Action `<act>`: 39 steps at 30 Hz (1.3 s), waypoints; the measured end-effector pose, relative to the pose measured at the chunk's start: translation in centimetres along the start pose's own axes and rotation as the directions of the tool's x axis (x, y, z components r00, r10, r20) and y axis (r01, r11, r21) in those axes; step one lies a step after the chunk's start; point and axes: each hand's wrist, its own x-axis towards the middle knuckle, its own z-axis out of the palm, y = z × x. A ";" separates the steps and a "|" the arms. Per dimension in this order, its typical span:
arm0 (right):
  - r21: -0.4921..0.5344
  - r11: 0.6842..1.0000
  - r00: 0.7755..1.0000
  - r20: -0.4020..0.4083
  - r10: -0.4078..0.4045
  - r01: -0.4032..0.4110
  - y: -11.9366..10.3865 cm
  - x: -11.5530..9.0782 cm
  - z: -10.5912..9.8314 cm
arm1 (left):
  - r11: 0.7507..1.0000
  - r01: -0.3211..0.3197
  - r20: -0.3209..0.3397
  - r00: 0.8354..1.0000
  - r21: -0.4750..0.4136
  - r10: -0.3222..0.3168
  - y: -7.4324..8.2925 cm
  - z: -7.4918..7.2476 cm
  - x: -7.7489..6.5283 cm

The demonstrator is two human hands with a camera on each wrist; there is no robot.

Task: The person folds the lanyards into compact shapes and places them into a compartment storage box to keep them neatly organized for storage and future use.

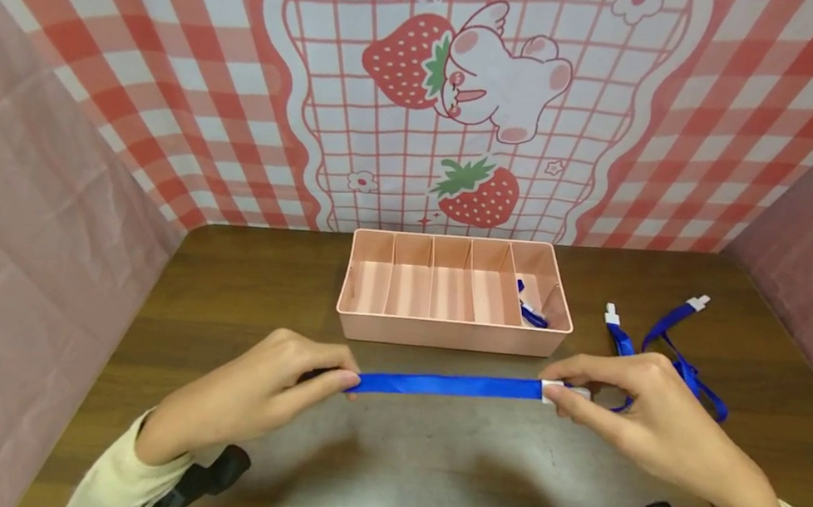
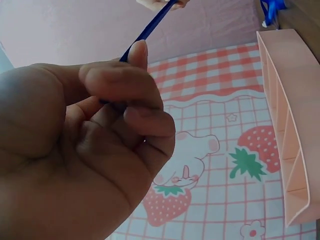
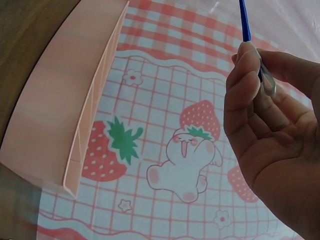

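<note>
A blue lanyard (image 1: 447, 386) is stretched almost level between both hands, in front of the pink box. My left hand (image 1: 279, 377) pinches its left end between thumb and fingers. At the other end, my right hand (image 1: 647, 419) pinches the white plastic clip (image 1: 551, 391), which shows partly between thumb and fingertips. In the left wrist view, the strap (image 2: 155, 23) runs up from the curled fingers towards the other hand. From the right wrist, a narrow blue edge of strap (image 3: 244, 20) rises above the fingertips, with the clip's pale end (image 3: 268, 82) below them.
A pink box (image 1: 412, 332) with several compartments stands at the back of the wooden table (image 1: 253, 278). Its rightmost compartment holds a blue item (image 1: 533, 316) with a white part. Right of the box lie more blue lanyards (image 1: 690, 374) with white clips. A strawberry-print cloth (image 1: 404, 144) hangs behind.
</note>
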 end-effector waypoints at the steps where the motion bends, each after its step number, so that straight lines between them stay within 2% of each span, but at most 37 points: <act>1: -0.001 1.000 1.000 0.000 0.002 -0.002 0.1 -0.1 0.0 | 1.000 -0.005 0.010 1.000 -0.009 0.005 0.0 0.0 -0.1; 5: 0.008 1.000 1.000 0.001 0.009 -0.009 0.2 -0.4 0.0 | 0.998 -0.022 0.051 0.998 -0.064 0.025 -0.2 -0.2 -0.5; 8: 0.015 1.000 1.000 0.004 0.007 -0.007 0.4 -0.5 -0.1 | 0.987 0.013 0.103 0.995 -0.160 0.003 0.0 -0.3 -0.8; 10: 0.026 1.000 1.000 0.010 0.010 -0.010 0.5 -0.6 0.0 | 0.973 -0.003 0.127 0.991 -0.231 0.033 0.2 -0.3 -1.0; 14: 0.077 0.997 0.999 0.045 0.014 -0.018 0.6 -0.8 0.1 | 0.929 -0.079 0.169 0.974 -0.361 0.149 0.7 -0.2 -0.9; 15: 0.091 0.996 0.998 0.059 0.015 -0.021 0.6 -0.8 0.2 | 0.917 -0.116 0.170 0.966 -0.383 0.193 0.9 -0.2 -0.8; 19: 0.158 0.987 0.993 0.116 0.016 -0.034 0.4 -1.1 0.2 | 0.851 -0.184 0.211 0.923 -0.492 0.322 1.7 -0.4 -0.6; 21: 0.177 0.984 0.991 0.130 -0.002 -0.022 0.3 -1.2 0.2 | 0.817 -0.210 0.207 0.906 -0.537 0.369 2.0 -0.6 -0.5; 23: 0.186 0.983 0.991 0.134 -0.022 -0.003 0.3 -1.1 0.1 | 0.793 -0.222 0.186 0.903 -0.568 0.386 2.2 -0.6 -0.4; 26: 0.187 0.982 0.990 0.140 -0.035 0.008 0.5 -1.0 0.1 | 0.794 -0.249 0.119 0.921 -0.554 0.371 2.0 -0.4 -0.4; 28: 0.212 0.977 0.987 0.158 -0.030 -0.004 0.6 -0.9 0.3 | 0.792 -0.284 0.076 0.921 -0.540 0.382 1.6 -0.3 -0.3; 31: 0.266 0.964 0.980 0.197 -0.029 -0.025 0.9 -0.7 0.6 | 0.776 -0.350 0.045 0.899 -0.525 0.436 1.3 -0.1 -0.2; 34: 0.307 0.952 0.974 0.221 -0.057 -0.014 1.1 -0.7 0.7 | 0.728 -0.393 0.087 0.847 -0.561 0.524 1.3 0.2 0.1; 36: 0.355 0.934 0.974 0.202 -0.102 0.024 1.3 -0.6 0.6 | 0.704 -0.397 0.130 0.813 -0.588 0.568 1.5 0.4 0.3; 37: 0.375 0.926 0.974 0.190 -0.120 0.041 1.3 -0.6 0.5 | 0.700 -0.384 0.153 0.805 -0.602 0.573 1.5 0.5 0.4; 38: 0.381 0.924 0.975 0.184 -0.126 0.047 1.3 -0.6 0.4 | 0.702 -0.370 0.169 0.804 -0.608 0.571 1.6 0.6 0.5; 39: 0.384 0.922 0.975 0.184 -0.123 0.045 1.3 -0.6 0.3 | 0.712 -0.352 0.178 0.813 -0.608 0.554 1.7 0.7 0.5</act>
